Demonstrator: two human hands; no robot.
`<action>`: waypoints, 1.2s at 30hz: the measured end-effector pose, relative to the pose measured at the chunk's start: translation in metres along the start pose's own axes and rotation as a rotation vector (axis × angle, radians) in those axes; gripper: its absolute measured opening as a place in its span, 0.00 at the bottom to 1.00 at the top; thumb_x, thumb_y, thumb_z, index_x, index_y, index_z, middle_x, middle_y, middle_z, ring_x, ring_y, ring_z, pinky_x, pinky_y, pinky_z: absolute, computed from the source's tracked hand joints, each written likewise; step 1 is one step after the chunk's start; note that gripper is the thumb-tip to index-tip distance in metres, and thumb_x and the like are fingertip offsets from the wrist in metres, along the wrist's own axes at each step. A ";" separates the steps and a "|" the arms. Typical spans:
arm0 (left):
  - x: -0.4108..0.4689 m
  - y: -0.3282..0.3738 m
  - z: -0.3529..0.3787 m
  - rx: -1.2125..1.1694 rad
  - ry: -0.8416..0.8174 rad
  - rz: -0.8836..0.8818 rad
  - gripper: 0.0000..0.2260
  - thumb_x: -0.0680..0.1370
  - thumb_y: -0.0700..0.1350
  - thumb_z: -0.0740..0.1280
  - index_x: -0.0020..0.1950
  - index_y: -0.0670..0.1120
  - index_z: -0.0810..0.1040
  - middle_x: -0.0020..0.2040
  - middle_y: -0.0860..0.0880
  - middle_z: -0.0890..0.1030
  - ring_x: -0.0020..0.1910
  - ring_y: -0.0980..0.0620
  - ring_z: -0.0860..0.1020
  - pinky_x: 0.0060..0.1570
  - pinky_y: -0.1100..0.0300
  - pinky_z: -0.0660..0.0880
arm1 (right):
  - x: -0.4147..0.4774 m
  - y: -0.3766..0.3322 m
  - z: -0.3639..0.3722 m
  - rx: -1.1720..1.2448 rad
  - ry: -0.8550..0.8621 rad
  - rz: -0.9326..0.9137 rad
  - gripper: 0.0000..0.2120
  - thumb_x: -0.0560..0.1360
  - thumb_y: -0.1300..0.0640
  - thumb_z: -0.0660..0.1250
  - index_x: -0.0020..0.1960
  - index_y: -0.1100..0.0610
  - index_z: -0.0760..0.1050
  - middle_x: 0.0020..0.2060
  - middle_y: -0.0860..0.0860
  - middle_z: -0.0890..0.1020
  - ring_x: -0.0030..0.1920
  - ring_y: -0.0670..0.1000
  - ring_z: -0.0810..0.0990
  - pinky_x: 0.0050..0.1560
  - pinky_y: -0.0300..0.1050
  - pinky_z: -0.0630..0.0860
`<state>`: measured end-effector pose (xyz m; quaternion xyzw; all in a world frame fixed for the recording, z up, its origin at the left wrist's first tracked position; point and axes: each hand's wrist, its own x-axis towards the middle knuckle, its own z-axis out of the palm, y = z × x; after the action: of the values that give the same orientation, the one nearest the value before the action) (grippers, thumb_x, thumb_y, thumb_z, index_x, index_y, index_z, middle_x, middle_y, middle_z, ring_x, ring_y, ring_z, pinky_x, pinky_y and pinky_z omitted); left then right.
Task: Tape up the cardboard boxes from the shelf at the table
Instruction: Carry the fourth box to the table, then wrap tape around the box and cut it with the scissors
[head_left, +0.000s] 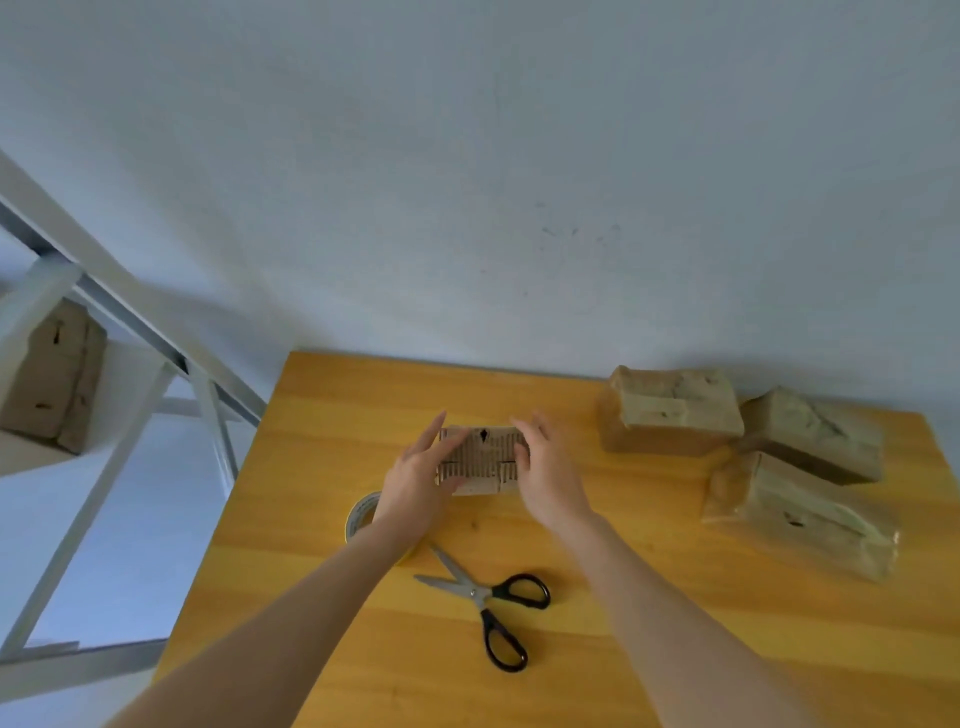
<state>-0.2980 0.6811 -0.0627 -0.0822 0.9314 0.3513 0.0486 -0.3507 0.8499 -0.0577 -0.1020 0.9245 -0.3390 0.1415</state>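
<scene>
A small cardboard box (480, 457) with printed lines stands on the yellow wooden table (649, 623), near its middle. My left hand (415, 480) lies against the box's left side with straight fingers. My right hand (545, 470) holds its right side, fingers curled over the edge. A roll of tape (361, 514) lies just left of my left wrist, partly hidden by it. Black-handled scissors (491, 605) lie open in front of the box.
Three taped cardboard boxes (672, 410) (815, 434) (802, 514) sit at the table's right back. A white metal shelf (104, 467) stands to the left, with another cardboard box (54, 382) on it. A pale wall runs behind the table.
</scene>
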 end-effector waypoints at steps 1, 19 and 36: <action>0.004 0.001 0.001 0.011 0.003 0.001 0.25 0.77 0.41 0.70 0.71 0.57 0.70 0.77 0.56 0.59 0.66 0.46 0.71 0.57 0.47 0.75 | 0.002 0.003 0.000 -0.004 0.018 -0.017 0.21 0.84 0.60 0.53 0.76 0.57 0.62 0.79 0.53 0.55 0.78 0.53 0.54 0.75 0.49 0.61; 0.036 -0.026 0.012 0.513 -0.207 0.266 0.26 0.85 0.50 0.48 0.74 0.53 0.33 0.74 0.58 0.33 0.75 0.52 0.33 0.75 0.56 0.42 | 0.002 0.031 0.026 -0.496 -0.068 -0.226 0.30 0.78 0.42 0.33 0.78 0.52 0.39 0.78 0.47 0.41 0.78 0.48 0.37 0.75 0.46 0.35; -0.023 -0.072 -0.015 0.361 -0.243 0.145 0.35 0.80 0.61 0.58 0.78 0.53 0.39 0.77 0.53 0.37 0.78 0.51 0.43 0.76 0.50 0.49 | -0.044 -0.002 0.058 -0.483 0.172 -0.413 0.23 0.77 0.61 0.64 0.72 0.62 0.69 0.73 0.57 0.68 0.74 0.54 0.66 0.74 0.51 0.62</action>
<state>-0.2625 0.6211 -0.0947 0.0379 0.9700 0.1887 0.1487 -0.2896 0.8264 -0.0908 -0.2887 0.9466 -0.1387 -0.0373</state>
